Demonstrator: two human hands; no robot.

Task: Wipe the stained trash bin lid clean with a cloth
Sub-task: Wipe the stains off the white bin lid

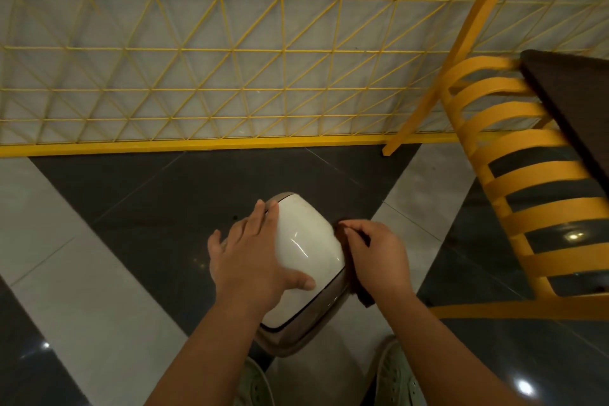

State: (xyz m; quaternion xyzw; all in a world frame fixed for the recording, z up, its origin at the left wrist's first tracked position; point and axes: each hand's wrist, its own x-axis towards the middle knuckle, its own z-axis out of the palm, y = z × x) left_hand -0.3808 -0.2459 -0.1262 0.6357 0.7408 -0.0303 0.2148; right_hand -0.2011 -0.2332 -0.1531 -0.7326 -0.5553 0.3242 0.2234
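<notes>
Bin lid (304, 245) sits on the floor by my feet; my left hand (253, 257) rests flat on it, fingers spread, while my right hand (375, 255) pinches a dark cloth (361, 297) against its right edge.

Glossy off-white on the trash bin lid (304, 241), with a thin dark seam and a beige-tan rim round it. Dark brown on the cloth (359, 287), seen only in slivers beside the right hand (375, 257). Bright yellow on the wire lattice (211, 53), crossed into triangles against pale grey-white panels. Same yellow on the slatted chair (527, 175). Dark brown on the tabletop (573, 102). Polished black and pale grey on the floor (108, 241), laid in diagonal bands. Pale green on the shoes (398, 376).
</notes>
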